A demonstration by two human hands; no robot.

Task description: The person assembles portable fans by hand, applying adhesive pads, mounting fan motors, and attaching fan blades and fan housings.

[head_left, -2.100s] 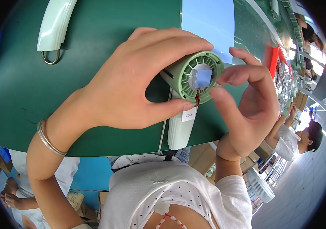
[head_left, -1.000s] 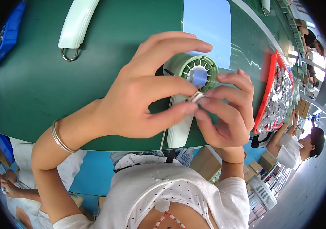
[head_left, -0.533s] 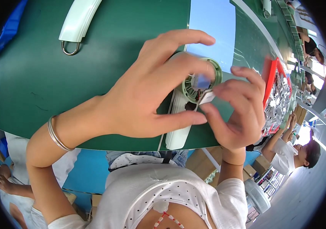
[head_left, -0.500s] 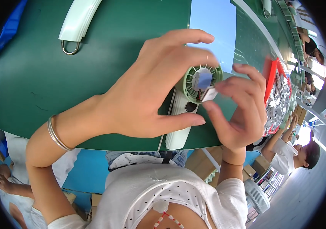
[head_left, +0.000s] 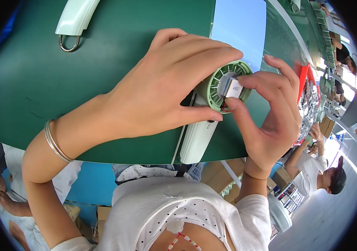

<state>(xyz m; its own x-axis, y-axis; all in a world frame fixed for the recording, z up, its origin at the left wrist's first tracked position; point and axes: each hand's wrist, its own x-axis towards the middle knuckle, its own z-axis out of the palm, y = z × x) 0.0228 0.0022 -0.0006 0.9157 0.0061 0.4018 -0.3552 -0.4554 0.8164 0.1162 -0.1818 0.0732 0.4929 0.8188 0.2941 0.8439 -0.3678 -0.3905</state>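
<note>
My left hand (head_left: 157, 88) curves its fingers and thumb around the green round head (head_left: 207, 90) of a small handheld fan. Its finned open end is tilted toward me, and the pale ribbed handle (head_left: 197, 142) reaches down toward the table's front edge. Between the thumb and index finger of my right hand (head_left: 270, 113) is a small white block (head_left: 233, 88), pinched and held at the middle of the finned opening. A bit of red wire shows below the block. Whether the block touches the inside of the head, I cannot tell.
Another pale handle piece with a metal loop (head_left: 75, 21) lies at the back left of the green table (head_left: 116, 54). A light blue sheet (head_left: 241, 29) is behind my hands. On the right stands a red bin (head_left: 304, 81) of small silvery parts. Other people sit at both sides.
My right hand has brought the white block from the lower rim to the middle of the fan head, turning its flat face toward me. Both hands and the head have shifted slightly right.
</note>
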